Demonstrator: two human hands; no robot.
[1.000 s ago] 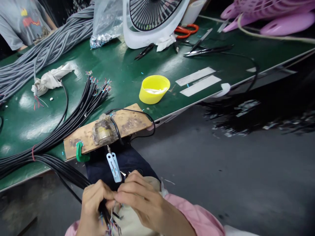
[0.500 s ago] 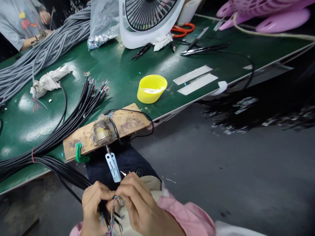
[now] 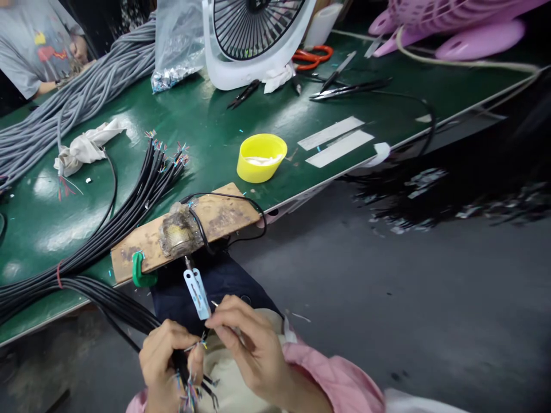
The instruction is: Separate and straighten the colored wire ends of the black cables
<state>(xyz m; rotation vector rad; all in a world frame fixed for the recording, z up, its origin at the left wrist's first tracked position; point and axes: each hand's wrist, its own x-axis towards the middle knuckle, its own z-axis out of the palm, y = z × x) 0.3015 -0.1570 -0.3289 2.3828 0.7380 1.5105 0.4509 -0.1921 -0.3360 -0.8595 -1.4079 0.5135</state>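
My left hand [image 3: 166,358] is closed on black cables at the bottom, with thin coloured wires [image 3: 189,393] fanning out beneath it and a few between thumb and finger. My right hand [image 3: 253,347] is pinched just right of those wire ends; what its fingertips hold, if anything, is too small to make out. Above them a light blue clip [image 3: 197,293] hangs from a metal tip on the motor-like block [image 3: 178,232], which sits on a wooden board [image 3: 228,212]. A bundle of black cables [image 3: 124,215] with stripped coloured ends lies on the green table [image 3: 206,149].
A green clamp [image 3: 140,272] grips the board's edge. On the table are a yellow cup [image 3: 260,160], white strips [image 3: 340,149], a fan [image 3: 236,74], orange-handled scissors [image 3: 314,56], tweezers [image 3: 348,89] and grey cables [image 3: 94,86]. A person [image 3: 43,51] is at the upper left.
My right hand has moved slightly up and away from my left hand, opening a small gap between their fingertips. The coloured wires below my left hand are more visible.
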